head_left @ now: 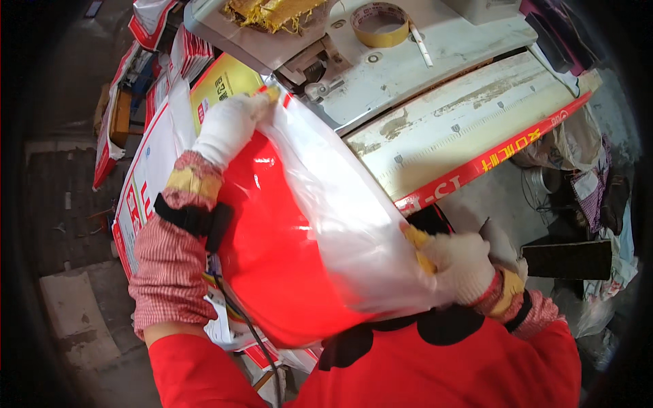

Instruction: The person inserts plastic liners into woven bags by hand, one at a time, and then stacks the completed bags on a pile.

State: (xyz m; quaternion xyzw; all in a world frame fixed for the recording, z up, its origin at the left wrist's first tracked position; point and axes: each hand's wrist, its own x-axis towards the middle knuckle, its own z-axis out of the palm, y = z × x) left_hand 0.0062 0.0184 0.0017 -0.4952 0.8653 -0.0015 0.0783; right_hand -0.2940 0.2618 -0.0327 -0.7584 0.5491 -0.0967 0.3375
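Observation:
A large red and white plastic bag [272,224] is stretched out in front of me, glossy red on its left and whitish along its far right side. My left hand [228,129], in a white knitted glove with yellow on the fingertips, pinches the bag's far left corner beside the grey machine. At the bag's right corner, my right hand [462,265] is closed on the edge; it wears the same kind of glove. The bag's middle hangs between both hands, its lower end against my red clothing.
Beyond the bag stands a grey machine [360,75], with a tape roll [379,26] and a white stick [421,46] on top. Its worn pale board [449,122] has a red front edge. Printed bags [153,170] lie left. A dark cable [252,326] hangs near my left arm.

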